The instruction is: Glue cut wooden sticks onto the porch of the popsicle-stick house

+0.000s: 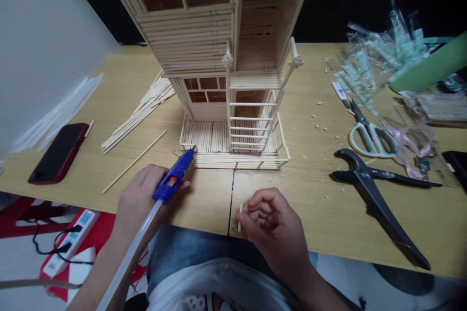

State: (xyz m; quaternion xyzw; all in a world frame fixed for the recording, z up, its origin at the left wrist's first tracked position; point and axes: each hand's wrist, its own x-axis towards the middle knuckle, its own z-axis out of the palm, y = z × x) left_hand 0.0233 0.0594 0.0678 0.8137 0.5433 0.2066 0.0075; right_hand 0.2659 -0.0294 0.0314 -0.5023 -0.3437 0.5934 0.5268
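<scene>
My left hand (146,192) is wrapped round a blue glue gun (175,175), with a long clear glue stick (133,248) running out of its back end. The gun's nozzle is close to the front left corner of a model house (197,39) built from thin wooden sticks; I cannot tell whether it touches. Near the table's front edge, my right hand (275,221) pinches a short piece of wooden stick (240,217) between thumb and fingers. A small ladder (251,129) and a low railing (241,162) form the front of the house.
Loose wooden sticks (142,112), one single stick (134,161), clear glue sticks (60,112) and a phone (58,153) lie left. Black cutters (365,189), scissors (372,138), plastic wrappers (379,53) and small offcuts are on the right. A power strip (71,243) sits below, left.
</scene>
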